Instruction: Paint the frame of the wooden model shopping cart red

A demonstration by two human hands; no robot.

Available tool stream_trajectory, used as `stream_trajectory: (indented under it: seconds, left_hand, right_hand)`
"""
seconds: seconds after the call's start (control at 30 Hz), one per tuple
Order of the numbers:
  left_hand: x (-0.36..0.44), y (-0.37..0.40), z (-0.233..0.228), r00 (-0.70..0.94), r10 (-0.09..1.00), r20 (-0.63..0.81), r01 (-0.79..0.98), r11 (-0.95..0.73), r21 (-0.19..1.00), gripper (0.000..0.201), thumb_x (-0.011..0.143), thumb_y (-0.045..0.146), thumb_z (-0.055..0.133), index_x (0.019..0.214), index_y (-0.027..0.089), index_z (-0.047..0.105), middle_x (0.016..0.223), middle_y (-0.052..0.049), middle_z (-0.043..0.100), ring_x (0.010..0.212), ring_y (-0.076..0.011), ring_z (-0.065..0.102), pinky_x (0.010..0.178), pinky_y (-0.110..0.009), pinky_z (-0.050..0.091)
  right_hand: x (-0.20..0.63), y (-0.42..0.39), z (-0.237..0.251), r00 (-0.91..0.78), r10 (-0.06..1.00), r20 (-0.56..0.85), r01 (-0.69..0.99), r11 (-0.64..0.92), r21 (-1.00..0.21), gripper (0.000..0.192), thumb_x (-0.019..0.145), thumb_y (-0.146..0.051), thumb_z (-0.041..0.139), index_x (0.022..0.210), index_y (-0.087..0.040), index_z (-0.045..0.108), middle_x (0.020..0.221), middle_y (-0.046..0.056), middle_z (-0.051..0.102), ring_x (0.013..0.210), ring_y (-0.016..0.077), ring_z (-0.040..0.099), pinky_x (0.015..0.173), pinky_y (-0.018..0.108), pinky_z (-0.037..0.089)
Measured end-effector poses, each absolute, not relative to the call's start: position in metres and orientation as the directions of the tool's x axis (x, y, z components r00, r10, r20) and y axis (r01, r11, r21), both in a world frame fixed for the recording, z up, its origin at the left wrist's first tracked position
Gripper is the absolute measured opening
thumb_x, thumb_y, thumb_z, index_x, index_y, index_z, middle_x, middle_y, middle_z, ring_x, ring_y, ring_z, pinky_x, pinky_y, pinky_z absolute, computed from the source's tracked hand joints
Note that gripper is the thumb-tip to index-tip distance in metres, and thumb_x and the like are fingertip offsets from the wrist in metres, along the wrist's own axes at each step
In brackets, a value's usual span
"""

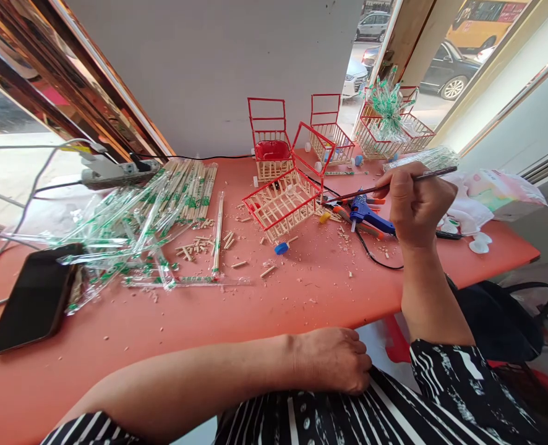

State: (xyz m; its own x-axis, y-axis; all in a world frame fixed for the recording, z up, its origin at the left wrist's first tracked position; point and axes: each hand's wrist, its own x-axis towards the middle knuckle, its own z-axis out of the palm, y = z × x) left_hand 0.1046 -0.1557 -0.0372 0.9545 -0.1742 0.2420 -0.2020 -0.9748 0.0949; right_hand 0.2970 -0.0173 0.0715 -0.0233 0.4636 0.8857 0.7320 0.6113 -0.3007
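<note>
My right hand (415,201) is closed around a slim paintbrush (385,188), held slanting with its tip down to the left. That tip is at or very near the right corner of a small cart (287,224) made of wooden sticks; whether it touches, I cannot tell. The cart tilts on the table, its rim and handle red, with a blue bottle-cap wheel (281,248) at the front. My left hand (332,360) rests curled in a fist by the table's front edge, against my clothing. Behind the tilted cart stands another cart (274,168) with a red dish (273,150) in it.
A blue glue gun (369,216) and orange-handled pliers (343,216) lie right of the cart. More stick carts (332,139) stand behind. Wrapped chopsticks (195,191), cut stick pieces (195,247) and a phone (33,296) are at left. A tissue pack (503,191) is at right.
</note>
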Motion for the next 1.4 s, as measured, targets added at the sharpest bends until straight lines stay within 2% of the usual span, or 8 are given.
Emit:
stream_trajectory:
  seconds: [0.27, 0.53, 0.77, 0.97, 1.07, 1.17, 1.27, 1.4]
  left_hand:
    - [0.104, -0.156, -0.040, 0.945, -0.174, 0.276, -0.205, -0.975, 0.086, 0.020, 0.094, 0.014, 0.077, 0.076, 0.018, 0.070, 0.075, -0.004, 0.068, 0.071, -0.0172, 0.063, 0.071, -0.034, 0.047]
    - [0.105, -0.157, -0.041, 0.944, -0.166, 0.285, -0.198, -0.976, 0.088, 0.021, 0.094, 0.014, 0.077, 0.075, 0.019, 0.070, 0.074, -0.004, 0.068, 0.070, -0.0171, 0.063, 0.070, -0.034, 0.048]
    - [0.103, -0.153, -0.036, 0.937, -0.174, 0.304, -0.212, -0.972, 0.097, 0.018, 0.097, 0.018, 0.076, 0.079, 0.019, 0.071, 0.079, -0.004, 0.070, 0.075, -0.0171, 0.065, 0.069, -0.035, 0.048]
    - [0.103, -0.153, -0.037, 0.939, -0.168, 0.301, -0.207, -0.973, 0.103, 0.019, 0.095, 0.016, 0.078, 0.077, 0.019, 0.070, 0.077, -0.003, 0.069, 0.074, -0.0171, 0.066, 0.070, -0.035, 0.050]
    - [0.103, -0.154, -0.039, 0.940, -0.171, 0.296, -0.206, -0.974, 0.090, 0.019, 0.095, 0.016, 0.078, 0.078, 0.019, 0.070, 0.076, -0.003, 0.069, 0.073, -0.0169, 0.065, 0.071, -0.035, 0.049]
    - [0.104, -0.155, -0.039, 0.937, -0.171, 0.305, -0.206, -0.975, 0.086, 0.018, 0.095, 0.016, 0.077, 0.078, 0.019, 0.071, 0.076, -0.003, 0.068, 0.072, -0.0171, 0.065, 0.071, -0.035, 0.049]
    - [0.103, -0.155, -0.040, 0.936, -0.171, 0.307, -0.205, -0.975, 0.082, 0.018, 0.096, 0.016, 0.077, 0.079, 0.019, 0.072, 0.076, -0.004, 0.068, 0.072, -0.0171, 0.065, 0.071, -0.034, 0.049]
    - [0.103, -0.155, -0.040, 0.943, -0.167, 0.289, -0.200, -0.976, 0.087, 0.018, 0.096, 0.016, 0.076, 0.079, 0.019, 0.072, 0.078, -0.004, 0.070, 0.074, -0.0174, 0.066, 0.071, -0.034, 0.049]
  right_hand:
    - [0.295, -0.021, 0.074, 0.104, 0.313, 0.944, 0.721, 0.630, -0.288, 0.054, 0.111, -0.059, 0.047, 0.076, -0.029, 0.075, 0.062, -0.002, 0.068, 0.057, 0.0154, 0.068, 0.062, 0.037, 0.052]
    - [0.292, -0.018, 0.071, -0.056, 0.392, 0.918, 0.658, 0.706, -0.261, 0.042, 0.110, -0.043, 0.058, 0.076, -0.026, 0.077, 0.064, -0.004, 0.075, 0.057, 0.0135, 0.072, 0.058, 0.032, 0.048]
    - [0.293, -0.018, 0.072, 0.040, 0.238, 0.970, 0.670, 0.714, -0.203, 0.040, 0.108, -0.050, 0.060, 0.079, -0.030, 0.079, 0.058, -0.005, 0.072, 0.056, 0.0154, 0.073, 0.062, 0.034, 0.052]
    - [0.297, -0.015, 0.070, -0.065, 0.383, 0.921, 0.700, 0.676, -0.231, 0.052, 0.106, -0.064, 0.056, 0.072, -0.030, 0.074, 0.059, -0.002, 0.072, 0.055, 0.0166, 0.071, 0.058, 0.036, 0.051]
    - [0.300, -0.016, 0.069, 0.001, 0.355, 0.935, 0.759, 0.608, -0.232, 0.058, 0.105, -0.072, 0.049, 0.072, -0.031, 0.075, 0.057, 0.000, 0.071, 0.057, 0.0187, 0.071, 0.063, 0.039, 0.055]
    - [0.300, -0.019, 0.069, 0.011, 0.301, 0.953, 0.751, 0.627, -0.207, 0.053, 0.106, -0.064, 0.052, 0.073, -0.031, 0.076, 0.058, -0.002, 0.072, 0.059, 0.0180, 0.071, 0.064, 0.038, 0.055]
    - [0.297, -0.020, 0.068, -0.047, 0.312, 0.949, 0.709, 0.680, -0.188, 0.049, 0.108, -0.054, 0.055, 0.071, -0.030, 0.075, 0.058, -0.004, 0.071, 0.056, 0.0154, 0.070, 0.061, 0.035, 0.053]
    - [0.290, -0.021, 0.067, -0.117, 0.356, 0.927, 0.671, 0.717, -0.191, 0.048, 0.108, -0.055, 0.053, 0.073, -0.030, 0.075, 0.063, -0.003, 0.074, 0.057, 0.0146, 0.069, 0.061, 0.034, 0.052]
